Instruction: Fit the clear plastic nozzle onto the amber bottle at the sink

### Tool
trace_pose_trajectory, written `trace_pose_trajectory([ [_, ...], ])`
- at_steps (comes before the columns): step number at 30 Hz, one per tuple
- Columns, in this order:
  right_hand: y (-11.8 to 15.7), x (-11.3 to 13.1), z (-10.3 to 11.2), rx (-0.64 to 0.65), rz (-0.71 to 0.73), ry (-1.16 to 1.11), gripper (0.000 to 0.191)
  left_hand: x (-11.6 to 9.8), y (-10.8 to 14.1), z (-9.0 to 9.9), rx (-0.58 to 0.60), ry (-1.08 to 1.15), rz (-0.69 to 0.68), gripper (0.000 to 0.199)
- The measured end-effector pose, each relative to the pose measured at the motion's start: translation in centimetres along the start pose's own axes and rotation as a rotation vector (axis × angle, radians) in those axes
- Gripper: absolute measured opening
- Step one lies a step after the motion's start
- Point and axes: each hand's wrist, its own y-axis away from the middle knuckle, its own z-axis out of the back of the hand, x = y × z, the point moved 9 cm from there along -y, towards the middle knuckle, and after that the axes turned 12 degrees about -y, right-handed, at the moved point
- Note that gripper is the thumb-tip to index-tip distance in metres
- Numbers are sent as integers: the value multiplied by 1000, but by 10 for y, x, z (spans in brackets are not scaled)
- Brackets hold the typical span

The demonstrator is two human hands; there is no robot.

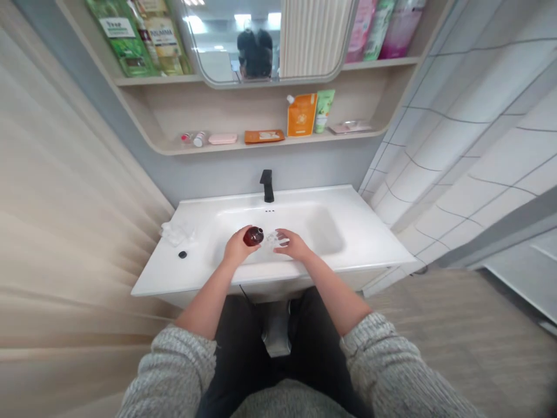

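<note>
Over the white sink basin (311, 229), my left hand (238, 247) is wrapped round a dark reddish-brown bottle (253, 236), whose open mouth points up and to the right. Close beside it on the right, my right hand (292, 245) has its fingers curled round a small clear, whitish thing (273, 239), too small to make out. A narrow gap parts the two hands. The black faucet (267, 187) stands behind them at the back of the basin.
A small black round cap (183, 254) and crumpled clear plastic (175, 233) lie on the counter's left side. Above the faucet, a shelf (209, 147) holds an orange pouch (301, 115), a green tube (324, 110) and small items. A mirror (313, 40) hangs above.
</note>
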Motion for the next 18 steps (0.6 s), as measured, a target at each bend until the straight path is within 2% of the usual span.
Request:
trace_pose_trajectory([
  [18, -2, -8, 3, -9, 0, 54, 88, -17, 3, 0, 41, -283, -100, 81],
])
